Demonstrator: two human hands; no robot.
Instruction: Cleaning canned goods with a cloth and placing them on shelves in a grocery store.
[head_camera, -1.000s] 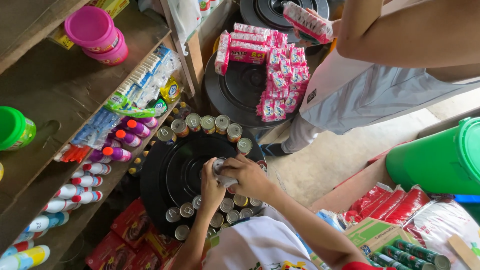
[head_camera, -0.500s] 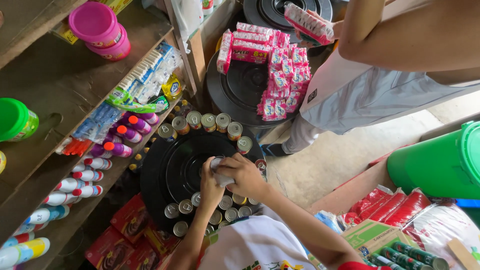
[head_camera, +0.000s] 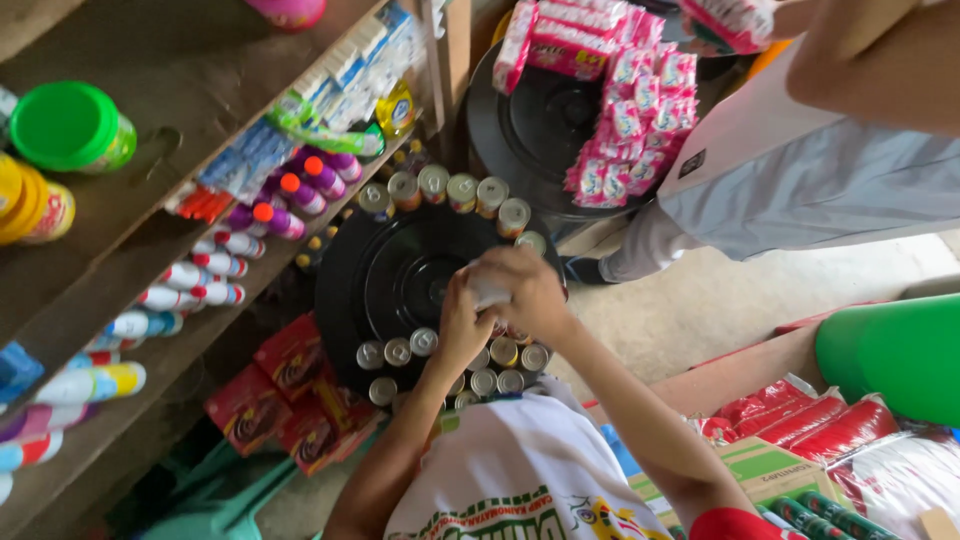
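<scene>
Both my hands meet over the right side of a round black lid (head_camera: 385, 275). My left hand (head_camera: 460, 325) and my right hand (head_camera: 525, 285) together clasp a small pale tin can (head_camera: 490, 294), mostly hidden by the fingers. Similar small cans stand along the lid's far rim in an arc (head_camera: 462, 190). More of them are packed in rows at the near rim (head_camera: 498, 367), just under my wrists.
Wooden shelves on the left hold bottles (head_camera: 205, 270) and a green-lidded jar (head_camera: 70, 125). Red packets (head_camera: 290, 385) lie below the lid. Another person in grey shorts (head_camera: 800, 170) stands at the upper right by a second black lid (head_camera: 540, 120) with pink packets (head_camera: 625, 110). A green bucket (head_camera: 895, 355) is on the right.
My hands stay clasped on the can at the same spot on the lid. The view has shifted, so the lid and shelves sit higher in the frame.
</scene>
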